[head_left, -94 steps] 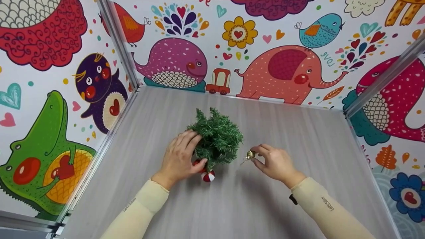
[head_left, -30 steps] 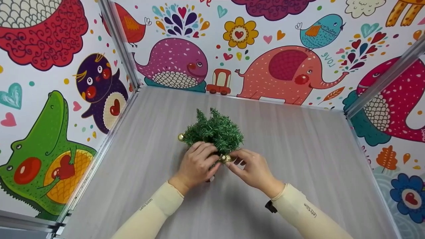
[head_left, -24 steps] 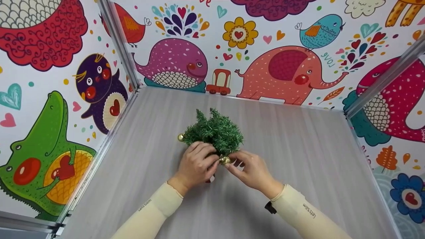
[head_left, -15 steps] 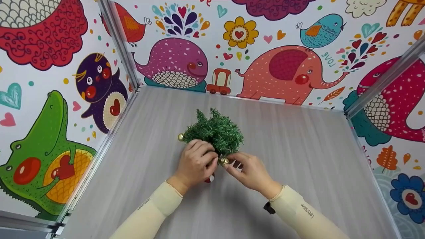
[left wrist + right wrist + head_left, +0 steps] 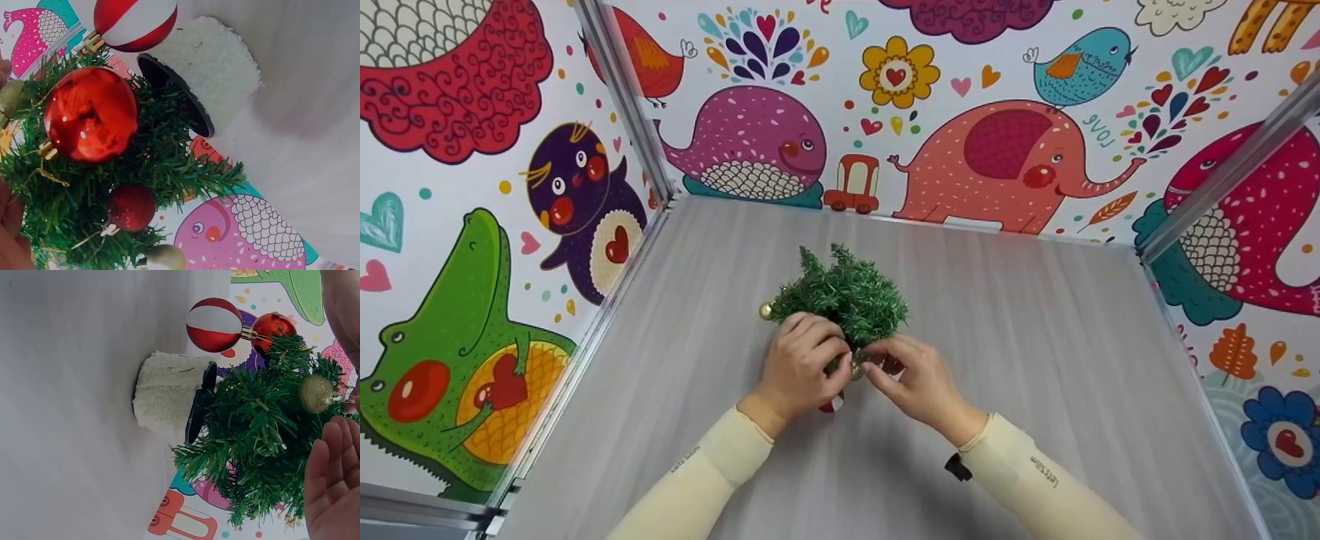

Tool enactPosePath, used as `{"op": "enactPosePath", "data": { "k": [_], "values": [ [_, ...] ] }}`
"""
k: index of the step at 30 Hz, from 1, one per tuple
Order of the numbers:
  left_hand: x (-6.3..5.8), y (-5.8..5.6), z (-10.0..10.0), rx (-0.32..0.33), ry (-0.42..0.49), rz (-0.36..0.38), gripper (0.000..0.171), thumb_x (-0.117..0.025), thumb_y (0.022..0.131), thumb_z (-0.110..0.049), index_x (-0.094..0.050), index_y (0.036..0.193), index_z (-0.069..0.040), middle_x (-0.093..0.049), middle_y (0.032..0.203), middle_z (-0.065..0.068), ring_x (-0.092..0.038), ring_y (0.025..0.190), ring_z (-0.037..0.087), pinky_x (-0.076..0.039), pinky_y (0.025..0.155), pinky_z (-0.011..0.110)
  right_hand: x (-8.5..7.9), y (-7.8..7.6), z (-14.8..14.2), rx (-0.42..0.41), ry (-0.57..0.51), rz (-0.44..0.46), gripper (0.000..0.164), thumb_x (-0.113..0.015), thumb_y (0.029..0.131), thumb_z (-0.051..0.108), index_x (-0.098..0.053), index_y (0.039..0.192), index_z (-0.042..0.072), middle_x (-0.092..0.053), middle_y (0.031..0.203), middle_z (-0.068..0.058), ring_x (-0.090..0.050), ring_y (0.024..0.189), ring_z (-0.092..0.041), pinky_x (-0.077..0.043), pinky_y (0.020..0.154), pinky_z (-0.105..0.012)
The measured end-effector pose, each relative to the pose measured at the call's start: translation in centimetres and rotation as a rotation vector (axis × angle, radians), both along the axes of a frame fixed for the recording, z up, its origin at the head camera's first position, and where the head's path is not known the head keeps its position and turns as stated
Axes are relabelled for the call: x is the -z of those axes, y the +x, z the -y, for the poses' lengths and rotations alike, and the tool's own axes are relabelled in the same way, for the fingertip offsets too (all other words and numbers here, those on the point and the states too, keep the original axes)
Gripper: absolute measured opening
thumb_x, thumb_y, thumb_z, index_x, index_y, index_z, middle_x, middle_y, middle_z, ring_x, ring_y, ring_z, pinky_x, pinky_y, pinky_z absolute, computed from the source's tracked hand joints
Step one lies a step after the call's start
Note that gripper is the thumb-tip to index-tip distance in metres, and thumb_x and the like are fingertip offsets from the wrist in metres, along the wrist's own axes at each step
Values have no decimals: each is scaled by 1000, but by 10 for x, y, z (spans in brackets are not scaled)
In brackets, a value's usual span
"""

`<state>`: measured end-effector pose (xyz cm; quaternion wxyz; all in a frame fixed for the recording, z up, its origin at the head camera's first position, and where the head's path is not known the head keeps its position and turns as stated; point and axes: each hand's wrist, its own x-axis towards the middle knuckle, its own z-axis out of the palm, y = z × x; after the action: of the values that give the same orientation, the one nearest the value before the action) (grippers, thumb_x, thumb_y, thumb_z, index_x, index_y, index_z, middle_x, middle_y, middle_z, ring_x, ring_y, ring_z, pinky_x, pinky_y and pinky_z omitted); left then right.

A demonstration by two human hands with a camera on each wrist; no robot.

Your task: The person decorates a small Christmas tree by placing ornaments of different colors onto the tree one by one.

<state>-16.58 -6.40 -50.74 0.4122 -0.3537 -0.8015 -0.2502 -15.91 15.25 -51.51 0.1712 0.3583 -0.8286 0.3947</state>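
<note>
A small artificial Christmas tree (image 5: 866,300) stands on the table in a white fuzzy pot (image 5: 166,391). At its front, my left hand (image 5: 806,360) pinches a branch with curled fingers; the fingertips are partly hidden. My right hand (image 5: 915,379) meets it there, thumb and index finger pinching a glittery gold bauble (image 5: 316,394) near its thin loop. Its other fingers are lightly bent beside the needles. A shiny red bauble (image 5: 93,115), a red-and-white one (image 5: 135,22), a dark red one (image 5: 131,207) and a plain gold one (image 5: 766,310) hang on the tree.
The grey wood-grain table (image 5: 1020,315) reaches to cartoon-printed walls (image 5: 945,75) at the back and both sides. Metal corner posts (image 5: 630,105) stand at the back. A dark strap piece (image 5: 958,466) shows under the right wrist.
My right hand has carried the glittery gold bauble leftward to the tree's front. My left hand has shifted right across the branches, uncovering the plain gold bauble. Lately only the fingers shift slightly.
</note>
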Motion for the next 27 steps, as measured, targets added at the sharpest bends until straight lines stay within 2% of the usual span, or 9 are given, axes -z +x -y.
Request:
{"op": "enactPosePath", "data": {
  "k": [14, 21, 27],
  "values": [
    [2, -2, -3, 7, 3, 4, 6, -71, 79, -15, -68, 74, -13, -66, 83, 0, -63, 82, 20, -47, 84, 40, 5, -5, 12, -37, -63, 19, 9, -68, 94, 10, -72, 96, 18, -65, 89, 9, -61, 72, -4, -53, 60, -22],
    [-1, -3, -4, -23, -4, 39, 5, -71, 78, -16, -69, 74, -13, -66, 82, 0, -63, 81, 20, -47, 84, 40, 4, -9, 9, -12, -121, 13, 13, -67, 92, 5, -71, 92, 18, -64, 86, 10, -60, 69, -4, -52, 58, -21],
    [-3, -4, -6, -32, 9, 34, 7, -69, 80, -16, -69, 74, -14, -66, 78, -1, -63, 78, 19, -48, 82, 39, 1, -11, 6, 10, -174, -17, 10, -68, 92, 5, -70, 92, 14, -63, 83, 5, -60, 67, -6, -51, 57, -21]
  ]
}}
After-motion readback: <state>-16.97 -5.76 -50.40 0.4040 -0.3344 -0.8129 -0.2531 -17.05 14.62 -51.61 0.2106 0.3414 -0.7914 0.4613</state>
